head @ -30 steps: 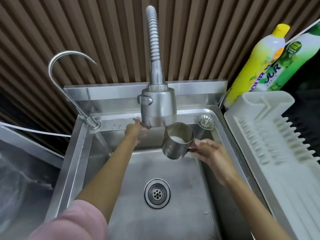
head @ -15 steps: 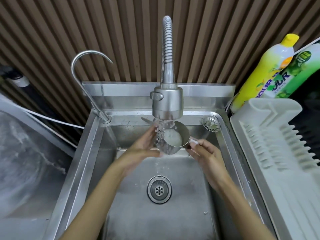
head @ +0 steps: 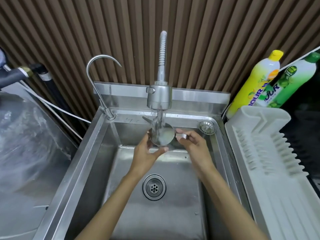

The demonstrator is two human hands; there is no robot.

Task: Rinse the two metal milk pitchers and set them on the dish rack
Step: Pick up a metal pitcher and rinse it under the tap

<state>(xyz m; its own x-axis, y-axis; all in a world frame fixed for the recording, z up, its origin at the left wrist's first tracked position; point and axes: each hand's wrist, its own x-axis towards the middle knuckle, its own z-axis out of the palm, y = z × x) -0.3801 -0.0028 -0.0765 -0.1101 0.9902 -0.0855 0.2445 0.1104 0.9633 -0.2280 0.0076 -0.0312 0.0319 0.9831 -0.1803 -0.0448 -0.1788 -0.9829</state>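
Note:
A metal milk pitcher is held over the sink under the running sprayer faucet. Water streams into its open mouth, which holds whitish liquid. My right hand grips its handle on the right side. My left hand cups the pitcher's body from the left and below. The white plastic dish rack lies to the right of the sink with nothing on it. I see only one pitcher.
A thin curved tap stands at the sink's back left corner. A strainer basket rests on the back right ledge. Two dish soap bottles lean behind the rack. The drain is in the basin floor. Crinkled plastic sheet covers the left counter.
The water came on. My left hand left the tap area and came to cup the pitcher, which now sits directly under the stream.

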